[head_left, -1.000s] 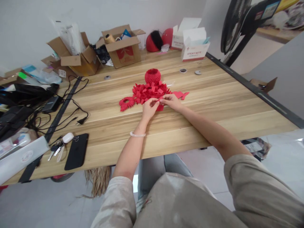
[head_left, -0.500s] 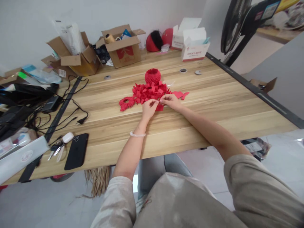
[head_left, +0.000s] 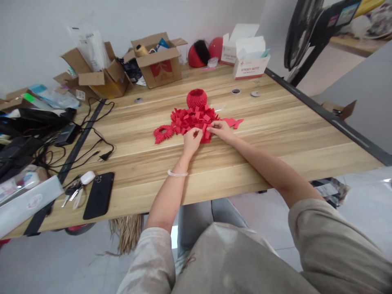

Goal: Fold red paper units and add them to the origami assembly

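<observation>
Between my two hands is a small red paper piece [head_left: 205, 130], standing upright over flat red paper on the table. The fingers of my left hand [head_left: 192, 139] pinch it from the left. My right hand [head_left: 221, 130] grips its right side between thumb and fingers. Just beyond lies a heap of folded red paper pieces [head_left: 192, 116]. Behind the heap stands a round red bowl made of folded paper [head_left: 197, 98]. A red ring of folded paper [head_left: 163, 133] with a pointed lower end lies left of my hands. Flat red paper scraps [head_left: 233, 122] lie to the right.
A black phone [head_left: 99, 195], keys and a white case sit at the front left, near tangled black cables [head_left: 88, 130]. Cardboard boxes [head_left: 157, 61] and sticky note boxes [head_left: 251, 61] line the back. Tape rolls [head_left: 235, 91] lie right of the bowl. A black fan [head_left: 301, 36] stands at the right.
My fingertips have moved slightly apart, and the red paper piece between them now shows upright. My arms and the other things on the table have stayed in place.
</observation>
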`<state>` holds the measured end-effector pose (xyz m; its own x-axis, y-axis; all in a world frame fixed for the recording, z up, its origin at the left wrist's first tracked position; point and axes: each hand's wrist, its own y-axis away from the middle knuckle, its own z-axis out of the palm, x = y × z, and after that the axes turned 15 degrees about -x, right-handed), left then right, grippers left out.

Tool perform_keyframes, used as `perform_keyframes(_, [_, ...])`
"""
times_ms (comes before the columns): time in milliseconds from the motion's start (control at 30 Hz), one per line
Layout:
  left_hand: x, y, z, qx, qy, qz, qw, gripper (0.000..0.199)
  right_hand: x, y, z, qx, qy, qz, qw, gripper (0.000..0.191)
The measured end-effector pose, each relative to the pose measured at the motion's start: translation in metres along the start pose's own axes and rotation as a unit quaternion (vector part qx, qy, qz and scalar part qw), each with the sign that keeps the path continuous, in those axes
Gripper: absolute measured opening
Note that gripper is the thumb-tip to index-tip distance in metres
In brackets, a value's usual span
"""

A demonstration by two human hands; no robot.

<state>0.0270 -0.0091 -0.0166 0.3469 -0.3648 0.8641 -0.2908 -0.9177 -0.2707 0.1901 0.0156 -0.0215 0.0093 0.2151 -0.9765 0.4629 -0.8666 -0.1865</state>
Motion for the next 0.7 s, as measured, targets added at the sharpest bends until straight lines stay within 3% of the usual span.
perform_keyframes(200, [0.001,0.001,-0.001,0.071,-0.048,-0.001,0.996,0.012,0.014,-0.006,-0.003,0.082,-0.076,-0.023,0.993,0.039])
perform_keyframes(333, [0.007,0.006,-0.002,-0.006,-0.138,0.043,0.989,0.013,0.02,-0.011,-0.006,0.13,-0.124,-0.031,0.983,0.047])
perform_keyframes(500, [0.021,0.014,-0.004,-0.137,-0.301,0.051,0.942,0.022,0.021,-0.012,-0.008,0.14,-0.112,-0.029,0.983,0.045])
perform_keyframes(567, [0.023,0.014,-0.004,-0.144,-0.308,0.057,0.939,0.026,0.019,-0.01,-0.008,0.121,-0.092,-0.033,0.988,0.044])
perform_keyframes(700, [0.017,0.011,-0.003,-0.086,-0.217,0.038,0.972,0.04,0.011,-0.006,-0.005,0.087,-0.068,-0.043,0.993,0.044])
